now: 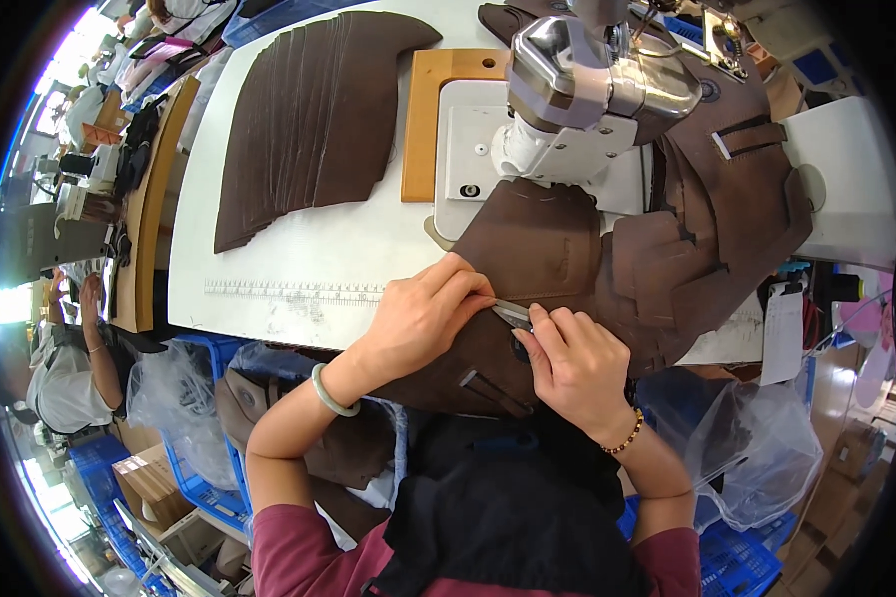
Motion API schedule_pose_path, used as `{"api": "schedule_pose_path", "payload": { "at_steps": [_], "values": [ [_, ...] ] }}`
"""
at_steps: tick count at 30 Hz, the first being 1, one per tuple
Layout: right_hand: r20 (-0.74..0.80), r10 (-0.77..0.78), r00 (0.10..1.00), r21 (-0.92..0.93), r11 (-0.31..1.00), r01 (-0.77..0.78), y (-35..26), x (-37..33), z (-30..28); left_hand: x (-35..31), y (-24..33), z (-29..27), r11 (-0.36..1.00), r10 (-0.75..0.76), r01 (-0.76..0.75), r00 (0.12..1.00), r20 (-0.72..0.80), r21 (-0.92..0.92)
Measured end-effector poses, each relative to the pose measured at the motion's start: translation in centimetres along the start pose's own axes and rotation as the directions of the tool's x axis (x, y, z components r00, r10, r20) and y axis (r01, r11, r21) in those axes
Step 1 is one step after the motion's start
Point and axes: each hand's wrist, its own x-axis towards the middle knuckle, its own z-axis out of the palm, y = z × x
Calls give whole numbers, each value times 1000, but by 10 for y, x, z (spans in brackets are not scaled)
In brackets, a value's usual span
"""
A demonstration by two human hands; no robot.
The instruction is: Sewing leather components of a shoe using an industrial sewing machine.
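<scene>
A brown leather piece (543, 239) with stitched seams lies at the table's front edge, its far end by the sewing machine (567, 85) and its near part draping toward me. My right hand (579, 373) is closed around small metal thread snips (511, 314), whose blades point left across the leather. At the blade tips, my left hand (420, 313) pinches with thumb and forefinger over the leather; whatever is between those fingers is too small to make out. More joined brown leather parts (657, 264) continue to the right.
A fanned stack of brown leather panels (309, 124) lies at the far left of the white table (204, 214), with a printed ruler scale in front. Blue crates (737, 567) and clear plastic bags (757, 453) stand below. Another person (75, 373) is at the far left.
</scene>
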Motion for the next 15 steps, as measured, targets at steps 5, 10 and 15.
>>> {"api": "schedule_pose_path", "payload": {
  "at_steps": [5,10,15],
  "values": [
    [-8,-3,1000,38,999,3,1,2,-2,-1,1,3,996,64,-62,997,-32,65],
    [-9,-10,1000,45,999,11,3,1,0,-1,2,4,987,121,-115,991,-52,116],
    [16,21,1000,72,997,-22,3,5,1,-1,1,5,979,139,-131,989,-46,154]
  ]
}}
